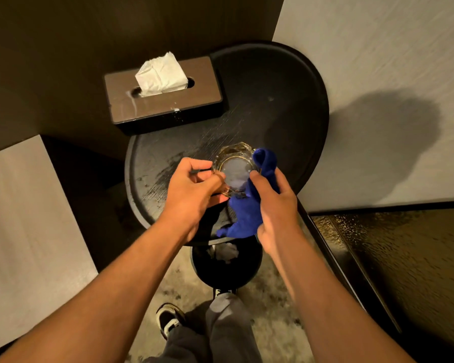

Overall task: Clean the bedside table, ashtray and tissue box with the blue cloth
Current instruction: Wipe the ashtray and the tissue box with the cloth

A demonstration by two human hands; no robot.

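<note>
A clear glass ashtray (236, 167) is held over the near part of the round black bedside table (281, 100). My left hand (192, 189) grips the ashtray's left rim. My right hand (275, 205) is closed on the blue cloth (247, 213), which wraps the ashtray's right edge and hangs down toward the table's front. The tabletop shows dusty smears near the ashtray. A brown-topped tissue box (165, 100) with a white tissue sticking up stands at the table's back left, partly overhanging its edge.
A black round waste bin (226, 268) with crumpled paper stands on the floor just under the table's front edge. Light walls rise at the right and left, a dark panel at the back. A dark glossy surface (404, 258) lies at the right. My shoes and grey trousers show below.
</note>
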